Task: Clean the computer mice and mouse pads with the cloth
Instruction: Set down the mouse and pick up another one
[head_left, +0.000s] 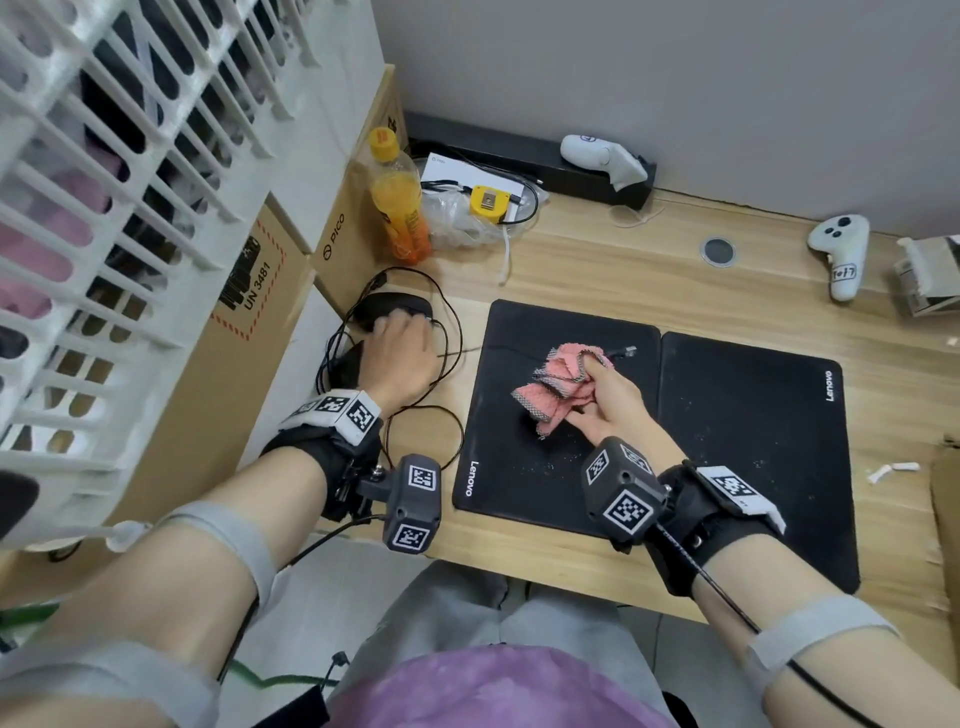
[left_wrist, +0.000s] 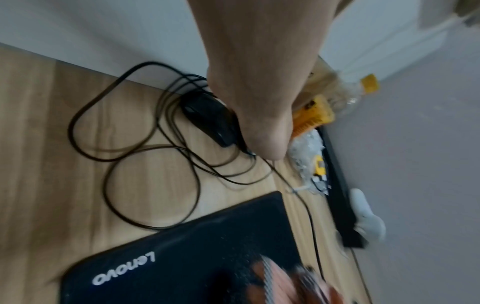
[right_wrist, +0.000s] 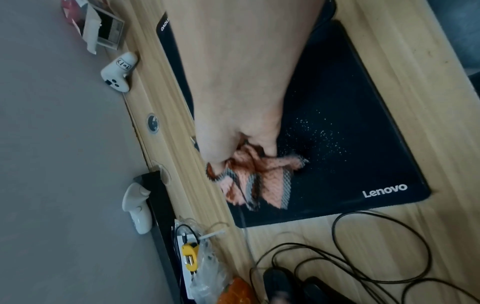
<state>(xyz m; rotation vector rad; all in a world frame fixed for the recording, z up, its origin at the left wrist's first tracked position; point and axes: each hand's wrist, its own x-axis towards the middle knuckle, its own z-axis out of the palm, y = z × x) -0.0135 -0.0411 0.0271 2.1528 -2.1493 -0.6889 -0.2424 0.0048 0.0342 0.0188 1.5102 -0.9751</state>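
Mouse pads, two flat black rectangles, lie side by side on the wooden table. Right hand grips the crumpled pink cloth over the left pad; left hand curls over a black wired mouse.

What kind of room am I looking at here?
Probably an office or home computer desk: a wooden desktop against a wall, two black Lenovo mouse pads, wired mice, and white VR controllers.
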